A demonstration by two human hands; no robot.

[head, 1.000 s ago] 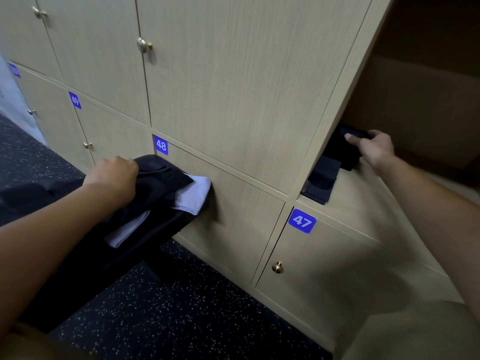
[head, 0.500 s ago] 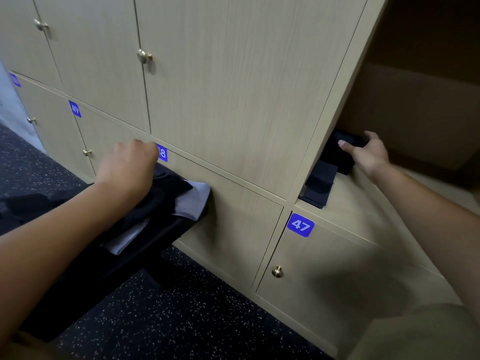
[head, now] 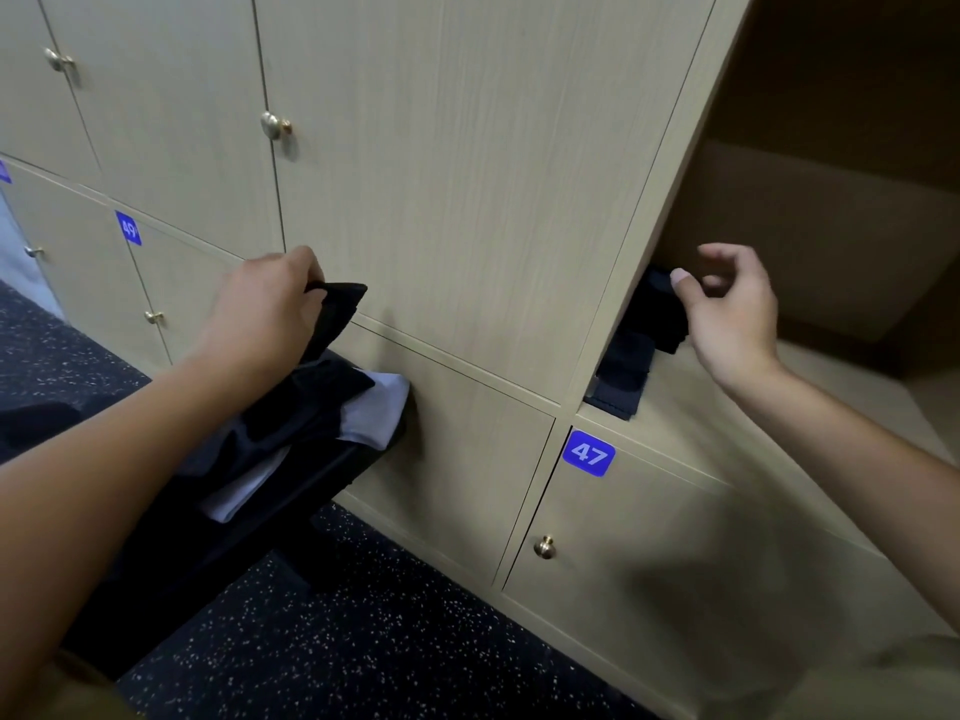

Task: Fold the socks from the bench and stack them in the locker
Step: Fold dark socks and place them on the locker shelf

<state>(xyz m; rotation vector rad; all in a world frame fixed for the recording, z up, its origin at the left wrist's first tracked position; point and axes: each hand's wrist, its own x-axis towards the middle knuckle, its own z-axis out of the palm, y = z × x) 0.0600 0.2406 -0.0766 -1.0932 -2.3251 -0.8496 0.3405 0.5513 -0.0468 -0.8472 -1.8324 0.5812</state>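
- Head view, around the open locker (head: pixel 831 241): the right hand (head: pixel 737 314) has come off the folded dark socks (head: pixel 641 340) it was pressing a moment ago. It now hangs just in front of them, its grip loose, fingers lightly curled and apart, holding nothing.
- The folded socks lie at the left front corner of the locker floor, against the side wall, with one end reaching the front lip above the blue plate marked 47 (head: pixel 588 453). They look settled there, so I'd judge that pair delivered.
- To the left of the locker, the left hand (head: pixel 260 314) has lifted from the pile on the desk (head: pixel 249 527). A second ago it was pressed down into the clothes; now its grip is closed round a black sock (head: pixel 337 309), pinched at its upper edge and raised clear, so that it hangs in front of the shut doors.
- The rest of the pile (head: pixel 311 413), dark cloth mixed with something white, lies on the end of the desk that butts against the lower doors, left of the locker.
- My reading: one pair is put away and the next sock is just being picked up. Folding it should need both hands, so the free right hand would have to come across from the locker.
- Whether the raised piece is one sock or a pair I cannot tell.
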